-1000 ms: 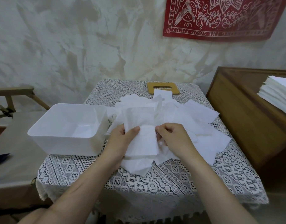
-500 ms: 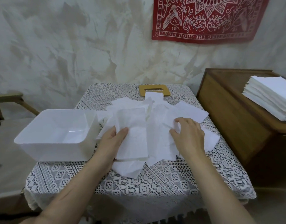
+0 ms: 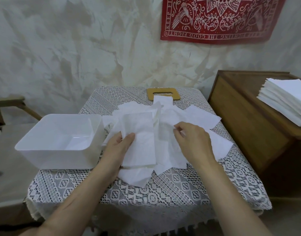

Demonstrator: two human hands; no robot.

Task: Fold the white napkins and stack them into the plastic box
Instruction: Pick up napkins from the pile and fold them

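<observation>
Head view: left hand (image 3: 119, 147) pinches the folded napkin (image 3: 139, 133) just right of the plastic box (image 3: 61, 157), long axis pointing away; right hand (image 3: 194, 142), farther right, curls over the pile (image 3: 199, 118), grip unclear.

- The box (image 3: 61, 159) stands on the table (image 3: 163, 193), at its left side.
- The napkins (image 3: 194, 116) lie right of the box (just beside it).
- A cabinet (image 3: 245, 126) stands right of the table, a stack (image 3: 285, 99) on it.
</observation>
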